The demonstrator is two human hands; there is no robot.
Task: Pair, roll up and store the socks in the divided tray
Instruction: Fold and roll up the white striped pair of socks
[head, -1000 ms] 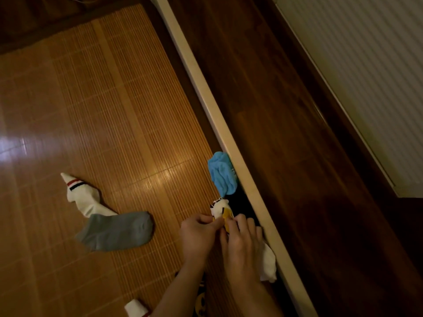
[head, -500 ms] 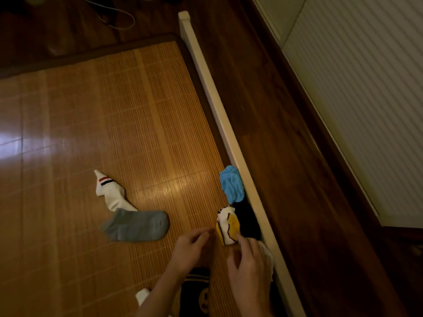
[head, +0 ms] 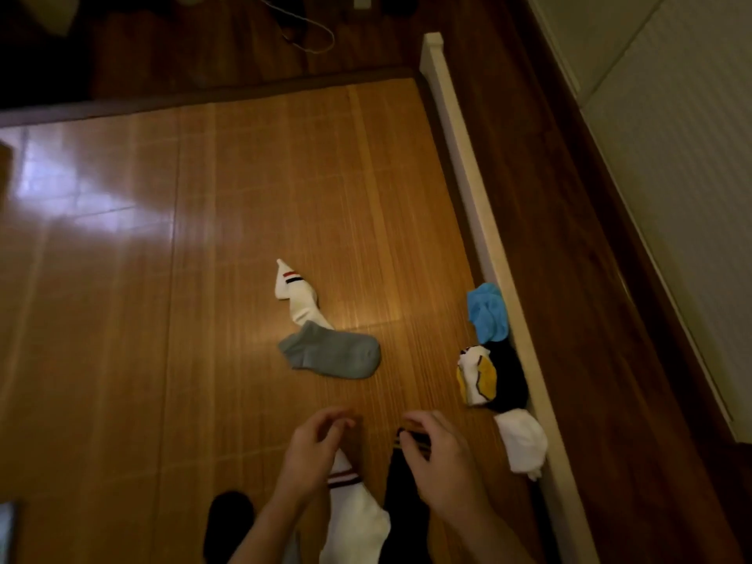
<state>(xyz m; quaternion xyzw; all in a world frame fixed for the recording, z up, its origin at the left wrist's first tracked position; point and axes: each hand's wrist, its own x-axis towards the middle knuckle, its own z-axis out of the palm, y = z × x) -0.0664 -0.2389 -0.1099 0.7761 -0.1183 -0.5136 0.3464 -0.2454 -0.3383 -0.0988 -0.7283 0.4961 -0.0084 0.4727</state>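
My left hand (head: 313, 449) hovers with loosely curled fingers over the cuff of a white sock with a red and dark stripe (head: 354, 510); I see nothing in it. My right hand (head: 437, 462) pinches the striped cuff of a black sock (head: 403, 482) lying beside that white one. Rolled bundles sit in a row against a cream rail (head: 480, 221): blue (head: 486, 313), yellow and white (head: 476, 376), black (head: 508, 376), white (head: 523, 445). A second white striped sock (head: 295, 297) and a grey sock (head: 331, 354) lie loose on the bamboo mat (head: 244, 197).
Another dark sock (head: 228, 519) lies at the bottom left by my forearm. Dark wooden floor (head: 590, 319) runs right of the rail up to a pale ribbed wall panel (head: 691, 197). A cable (head: 309, 30) lies beyond the mat's far edge.
Both hands let go of the yellow and white bundle and drew back toward me. They now sit over the white striped and black socks. The view has tilted up.
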